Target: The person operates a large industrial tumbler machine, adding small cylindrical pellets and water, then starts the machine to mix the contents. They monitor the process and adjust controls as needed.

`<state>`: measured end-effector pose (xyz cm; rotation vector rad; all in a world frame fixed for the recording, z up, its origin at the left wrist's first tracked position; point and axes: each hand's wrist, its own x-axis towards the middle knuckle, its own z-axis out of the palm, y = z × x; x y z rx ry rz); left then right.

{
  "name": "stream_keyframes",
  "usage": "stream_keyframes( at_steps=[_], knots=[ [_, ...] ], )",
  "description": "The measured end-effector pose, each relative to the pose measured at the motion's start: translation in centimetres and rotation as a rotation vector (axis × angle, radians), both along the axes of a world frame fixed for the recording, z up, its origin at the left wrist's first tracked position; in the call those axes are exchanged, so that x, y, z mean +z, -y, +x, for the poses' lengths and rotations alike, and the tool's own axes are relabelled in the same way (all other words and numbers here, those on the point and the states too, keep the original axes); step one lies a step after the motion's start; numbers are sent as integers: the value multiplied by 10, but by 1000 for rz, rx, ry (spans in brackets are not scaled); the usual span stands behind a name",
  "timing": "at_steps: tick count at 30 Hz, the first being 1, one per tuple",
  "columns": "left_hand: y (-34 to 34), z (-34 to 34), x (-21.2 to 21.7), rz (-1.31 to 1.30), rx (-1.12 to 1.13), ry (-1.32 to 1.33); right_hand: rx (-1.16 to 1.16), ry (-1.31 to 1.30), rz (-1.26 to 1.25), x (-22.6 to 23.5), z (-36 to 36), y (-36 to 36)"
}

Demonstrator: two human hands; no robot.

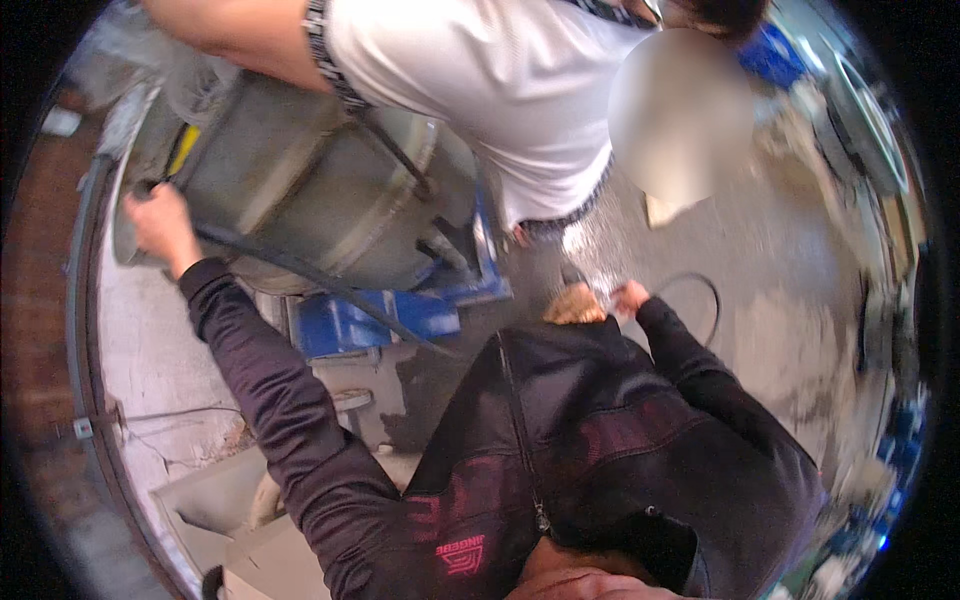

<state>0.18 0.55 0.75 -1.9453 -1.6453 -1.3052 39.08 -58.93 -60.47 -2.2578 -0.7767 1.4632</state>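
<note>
Wet-looking grey floor (740, 300) spread beneath. The left hand (162, 225) was closed on a dark piece (147, 187); nearest it, a black hose (330, 287) slanted toward four o'clock across the drum (310, 190). Farther off, past three o'clock, the right hand (630, 297) hid its grip.

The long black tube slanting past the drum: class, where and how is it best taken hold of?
Probably by wrapping around the middle of the long black tube, coming from the person's near side: it is slim, slants down to the right and shows uncovered there, while the grey drum is beyond it. The left grip seems closed on its upper end.
</note>
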Motion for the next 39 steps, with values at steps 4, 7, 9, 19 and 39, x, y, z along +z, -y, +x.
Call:
stream_keyframes(
  at_steps=[4, 7, 9, 19, 39],
  knots=[
    [-17, -11, 2, -38, 45, -18, -491, -193, 2, 76, -28, 7],
    [-20, -14, 1, 37, 56, -49, -592, -162, 3, 82, -32, 46],
    [-20, -12, 0, 15, 49, -25, -540, -103, -37, 59, -30, 84],
    [0, -6, 0, 19, 50, 56, -741, -485, -330, 18, -50, 134],
    [-11, -23, -9, 38, -58, 11, -306, -300, 183, -9, 146, -96]
  ],
)
